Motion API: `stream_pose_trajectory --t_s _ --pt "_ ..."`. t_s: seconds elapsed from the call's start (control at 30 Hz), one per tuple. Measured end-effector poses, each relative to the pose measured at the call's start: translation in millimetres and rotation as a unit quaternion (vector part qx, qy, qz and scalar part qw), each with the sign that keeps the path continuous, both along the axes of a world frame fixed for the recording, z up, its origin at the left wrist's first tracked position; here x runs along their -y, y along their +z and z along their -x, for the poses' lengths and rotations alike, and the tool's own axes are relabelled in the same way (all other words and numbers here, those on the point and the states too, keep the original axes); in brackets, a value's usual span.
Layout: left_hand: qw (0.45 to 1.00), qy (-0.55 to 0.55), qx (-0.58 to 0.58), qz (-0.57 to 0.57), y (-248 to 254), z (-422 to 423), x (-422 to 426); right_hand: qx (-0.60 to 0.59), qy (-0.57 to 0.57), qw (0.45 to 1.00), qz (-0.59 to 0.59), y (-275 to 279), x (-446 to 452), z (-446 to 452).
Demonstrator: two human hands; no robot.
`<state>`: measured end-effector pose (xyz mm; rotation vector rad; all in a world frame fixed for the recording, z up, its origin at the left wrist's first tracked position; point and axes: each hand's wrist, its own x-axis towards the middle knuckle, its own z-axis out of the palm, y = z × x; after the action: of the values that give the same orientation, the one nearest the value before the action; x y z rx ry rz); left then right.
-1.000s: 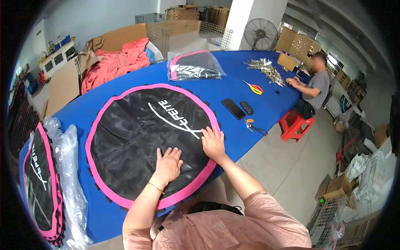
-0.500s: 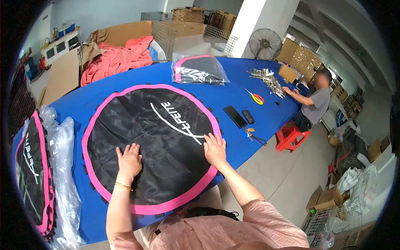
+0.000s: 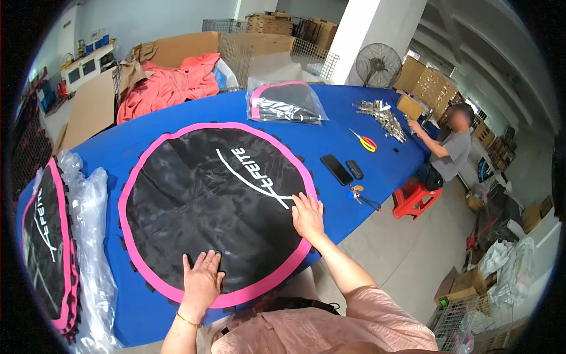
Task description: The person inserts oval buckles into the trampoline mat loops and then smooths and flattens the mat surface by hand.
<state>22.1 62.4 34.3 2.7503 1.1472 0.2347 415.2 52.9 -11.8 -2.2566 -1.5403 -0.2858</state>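
A round black trampoline mat [image 3: 200, 183] with a pink border and white lettering lies spread on the blue-covered table [image 3: 342, 221]. Small black tabs stick out around its edge. My left hand [image 3: 203, 277] rests on the black fabric close to the near border, fingers spread. On the mat's right side, my right hand [image 3: 308, 217] lies with fingers stretched over the pink border and the end of the white print. Neither hand grips anything.
Folded mats [image 3: 50, 248] and clear plastic bags [image 3: 91, 248] lie at the left. A bagged mat [image 3: 286, 101], scissors [image 3: 367, 143], a phone [image 3: 336, 170] and keys [image 3: 356, 193] are on the table. A co-worker [image 3: 451, 147] sits by metal parts [image 3: 386, 123].
My left hand has slid toward me and slightly right, down to the mat's near edge. My right hand stays at the right border. The co-worker's hand has lifted.
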Motion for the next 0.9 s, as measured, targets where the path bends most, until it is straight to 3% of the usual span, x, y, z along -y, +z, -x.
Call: stream_pose_trajectory --t_s 0.1,0.27,0.47,0.9 --pt "0.997 0.062 0.026 0.037 0 2 -1 0.0 0.008 1.0 -0.006 2 -1 0" --pt "0.997 0.056 0.06 0.0 2 2 7 0.051 0.0 0.998 0.039 -8 -3 -9" --pt "0.998 0.065 0.025 0.002 6 6 25 0.02 0.027 0.997 0.07 2 21 1" --pt "0.999 -0.017 0.018 -0.047 5 -32 37 -0.006 0.082 0.996 0.036 11 -4 -25"
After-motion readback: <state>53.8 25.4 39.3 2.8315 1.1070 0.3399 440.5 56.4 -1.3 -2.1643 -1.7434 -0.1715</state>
